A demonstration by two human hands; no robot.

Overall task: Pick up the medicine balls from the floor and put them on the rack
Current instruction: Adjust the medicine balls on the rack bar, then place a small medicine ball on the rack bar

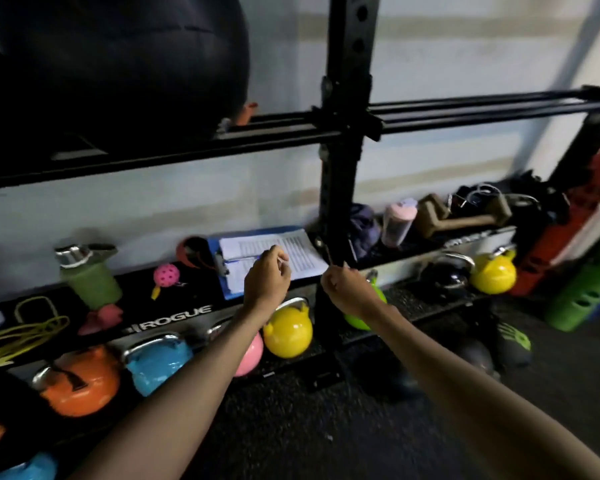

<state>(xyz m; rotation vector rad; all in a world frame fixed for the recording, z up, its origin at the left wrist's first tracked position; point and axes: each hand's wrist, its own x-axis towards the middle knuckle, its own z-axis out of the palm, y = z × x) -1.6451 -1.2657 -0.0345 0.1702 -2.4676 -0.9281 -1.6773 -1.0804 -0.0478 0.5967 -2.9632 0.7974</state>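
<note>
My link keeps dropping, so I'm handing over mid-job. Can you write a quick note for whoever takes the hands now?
Left hand: fingers curled, holding nothing visible.
Right hand: the same, in front of the rack upright.
Done: one black medicine ball sits on the upper rails, top left.
Left: dark round shapes on the floor at lower right may be more balls, but they are too blurred to tell. Check there.

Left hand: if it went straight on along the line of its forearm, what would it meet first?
Most likely the clipboard of papers lying on the lower shelf, which shows just beyond the left hand. Depth is unclear, so the gap between them cannot be judged.
</note>
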